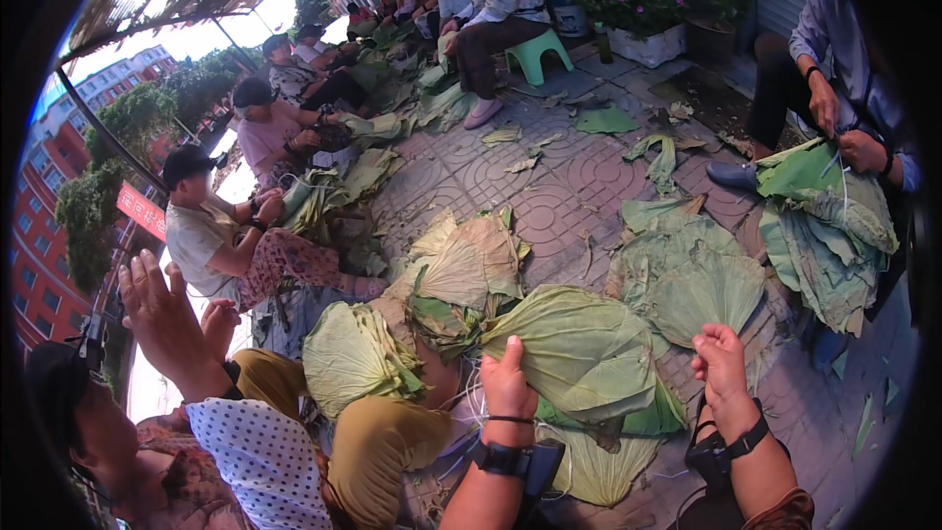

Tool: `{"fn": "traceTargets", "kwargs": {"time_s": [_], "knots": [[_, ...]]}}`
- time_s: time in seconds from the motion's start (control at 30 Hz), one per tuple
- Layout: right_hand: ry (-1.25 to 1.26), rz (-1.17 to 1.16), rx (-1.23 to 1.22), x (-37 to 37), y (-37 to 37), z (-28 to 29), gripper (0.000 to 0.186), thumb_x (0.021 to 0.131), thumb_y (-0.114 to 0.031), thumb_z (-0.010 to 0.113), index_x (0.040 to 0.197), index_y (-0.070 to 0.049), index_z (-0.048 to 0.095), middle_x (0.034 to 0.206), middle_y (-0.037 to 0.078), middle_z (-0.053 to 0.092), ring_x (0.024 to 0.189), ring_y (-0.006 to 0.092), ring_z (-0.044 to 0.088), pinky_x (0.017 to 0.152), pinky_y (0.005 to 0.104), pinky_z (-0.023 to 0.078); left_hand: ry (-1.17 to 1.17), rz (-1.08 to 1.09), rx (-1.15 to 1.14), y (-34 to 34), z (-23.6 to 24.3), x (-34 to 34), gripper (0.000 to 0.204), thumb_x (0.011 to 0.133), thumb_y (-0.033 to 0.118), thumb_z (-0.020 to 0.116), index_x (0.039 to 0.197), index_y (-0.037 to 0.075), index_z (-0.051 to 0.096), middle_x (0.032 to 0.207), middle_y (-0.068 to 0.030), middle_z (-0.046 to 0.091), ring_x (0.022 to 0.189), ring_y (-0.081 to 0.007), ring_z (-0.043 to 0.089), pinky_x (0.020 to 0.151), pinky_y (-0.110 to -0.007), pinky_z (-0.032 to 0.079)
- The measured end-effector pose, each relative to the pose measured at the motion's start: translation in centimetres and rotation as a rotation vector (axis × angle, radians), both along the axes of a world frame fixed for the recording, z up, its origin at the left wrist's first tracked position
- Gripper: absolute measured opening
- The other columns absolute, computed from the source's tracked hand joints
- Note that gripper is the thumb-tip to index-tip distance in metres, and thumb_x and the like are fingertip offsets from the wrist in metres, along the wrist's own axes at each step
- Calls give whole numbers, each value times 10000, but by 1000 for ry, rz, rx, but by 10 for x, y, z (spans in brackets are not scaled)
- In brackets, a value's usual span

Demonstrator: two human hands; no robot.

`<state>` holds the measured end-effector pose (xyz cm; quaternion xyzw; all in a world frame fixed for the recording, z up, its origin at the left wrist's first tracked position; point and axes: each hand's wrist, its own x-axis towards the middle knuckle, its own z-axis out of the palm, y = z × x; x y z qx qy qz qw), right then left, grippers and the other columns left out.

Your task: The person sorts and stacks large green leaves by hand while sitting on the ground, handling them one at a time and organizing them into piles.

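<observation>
My left hand (507,383) is closed on the edge of a stack of folded, fan-shaped dried lotus leaves (579,348), pale green with ribs fanning out. The thumb lies on top of the stack. My right hand (721,365) is raised to the right of the stack, its fingers pinched together; what they hold, if anything, is too small to make out. Beneath the stack, another lotus leaf (606,466) shows its ribbed face. Beyond my right hand a pile of greyish-green leaves (692,270) lies on the paving. White string (473,397) hangs near my left wrist.
At my left a seated person holds a hand (162,324) up, beside a leaf bundle (358,353). Ahead lie brownish leaves (471,270). On the right another person handles a leaf bundle (829,226). Several people sit farther off, near a green stool (540,57) and a flower planter (648,44).
</observation>
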<state>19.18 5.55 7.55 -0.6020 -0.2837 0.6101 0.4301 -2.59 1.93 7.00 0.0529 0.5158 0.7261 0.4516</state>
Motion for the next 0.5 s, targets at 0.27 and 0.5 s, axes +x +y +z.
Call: {"fn": "traceTargets", "kwargs": {"time_s": [0.27, 0.5], "knots": [[-568, 598, 655, -12, -12, 13, 407, 554, -65, 584, 929, -19, 435, 811, 69, 482, 710, 159, 485, 576, 255, 397, 1125, -756, 118, -9, -12, 36, 183, 684, 35, 506, 866, 30, 500, 754, -85, 514, 675, -201, 501, 600, -267, 390], [-662, 795, 1037, -8, -14, 8, 338, 511, -85, 609, 826, -29, 499, 782, 114, 507, 699, 260, 485, 615, 318, 399, 1251, -927, 80, -12, -18, 62, 196, 626, 81, 534, 813, 52, 483, 685, -128, 512, 652, -292, 496, 551, -335, 390]]}}
